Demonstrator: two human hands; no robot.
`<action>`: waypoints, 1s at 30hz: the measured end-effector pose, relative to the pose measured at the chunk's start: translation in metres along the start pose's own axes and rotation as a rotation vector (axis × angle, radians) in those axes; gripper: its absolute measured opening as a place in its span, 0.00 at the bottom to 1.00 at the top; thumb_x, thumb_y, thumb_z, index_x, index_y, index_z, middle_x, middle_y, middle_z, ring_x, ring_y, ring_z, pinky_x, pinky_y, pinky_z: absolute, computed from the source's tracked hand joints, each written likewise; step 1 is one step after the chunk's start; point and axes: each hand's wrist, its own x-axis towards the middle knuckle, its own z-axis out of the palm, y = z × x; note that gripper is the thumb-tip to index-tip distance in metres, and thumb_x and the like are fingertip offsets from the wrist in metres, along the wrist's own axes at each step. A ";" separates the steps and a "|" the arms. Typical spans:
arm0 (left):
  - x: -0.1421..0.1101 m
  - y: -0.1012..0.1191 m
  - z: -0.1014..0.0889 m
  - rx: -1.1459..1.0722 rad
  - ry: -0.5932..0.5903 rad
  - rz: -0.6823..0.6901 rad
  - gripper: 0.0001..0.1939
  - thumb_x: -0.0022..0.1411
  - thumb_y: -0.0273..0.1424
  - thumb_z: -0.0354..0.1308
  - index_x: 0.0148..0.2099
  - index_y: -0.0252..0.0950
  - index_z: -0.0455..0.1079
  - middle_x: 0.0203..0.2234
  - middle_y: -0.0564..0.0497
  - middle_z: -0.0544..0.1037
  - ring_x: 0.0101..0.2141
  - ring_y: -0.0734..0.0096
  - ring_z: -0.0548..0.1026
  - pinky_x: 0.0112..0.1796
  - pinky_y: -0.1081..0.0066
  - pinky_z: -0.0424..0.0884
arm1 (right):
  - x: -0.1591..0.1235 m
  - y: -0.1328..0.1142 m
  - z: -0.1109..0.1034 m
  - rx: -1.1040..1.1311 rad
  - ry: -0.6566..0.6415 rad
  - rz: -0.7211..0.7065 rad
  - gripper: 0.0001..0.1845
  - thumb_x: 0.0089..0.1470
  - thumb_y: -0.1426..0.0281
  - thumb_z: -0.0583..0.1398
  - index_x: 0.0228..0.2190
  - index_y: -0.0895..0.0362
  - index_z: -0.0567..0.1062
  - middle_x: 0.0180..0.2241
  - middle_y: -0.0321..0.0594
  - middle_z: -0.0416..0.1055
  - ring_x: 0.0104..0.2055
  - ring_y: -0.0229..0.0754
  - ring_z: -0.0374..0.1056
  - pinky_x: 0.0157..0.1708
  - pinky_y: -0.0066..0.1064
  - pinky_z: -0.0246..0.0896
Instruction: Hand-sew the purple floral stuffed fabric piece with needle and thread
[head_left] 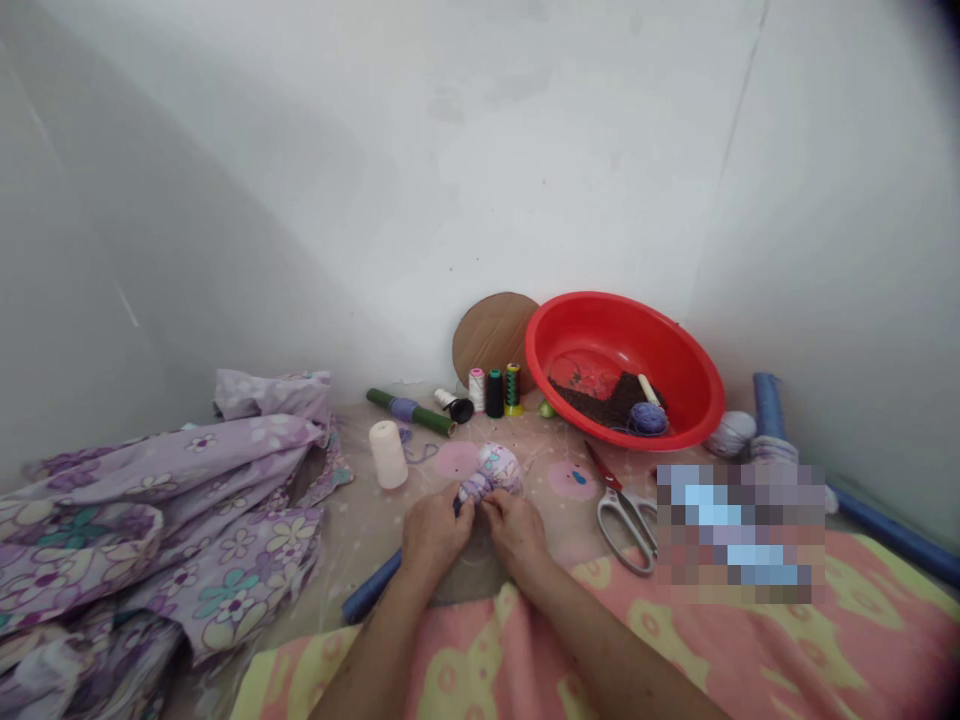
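Observation:
A blue tube (371, 588) slants up under my left hand (436, 532). My left hand is closed around it near its upper end. At that end sits a round wad of purple-and-white floral cloth (501, 468), wound with purple bands below. My right hand (519, 532) is closed in a pinch at the lower edge of this cloth, its fingertips close to those of my left hand. What exactly lies between the right fingertips is partly hidden. A white cone of thread (388, 457) stands to the left of the wad.
Floral fabric (247, 500) lies heaped at left. Behind are a green tube (412, 412), several thread spools (495, 393) and a cardboard disc (487, 335). A red basin (622, 330) holds purple yarn (648, 418). Scissors (628, 535) lie right; a pink-and-yellow cloth (600, 640) covers the front.

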 end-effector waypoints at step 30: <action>-0.013 0.017 -0.007 -0.055 -0.003 -0.012 0.20 0.57 0.42 0.39 0.49 0.43 0.59 0.36 0.48 0.73 0.35 0.67 0.70 0.34 0.71 0.61 | 0.006 -0.012 -0.028 -0.359 0.257 -0.380 0.09 0.49 0.70 0.50 0.26 0.56 0.70 0.29 0.41 0.63 0.36 0.42 0.54 0.37 0.35 0.44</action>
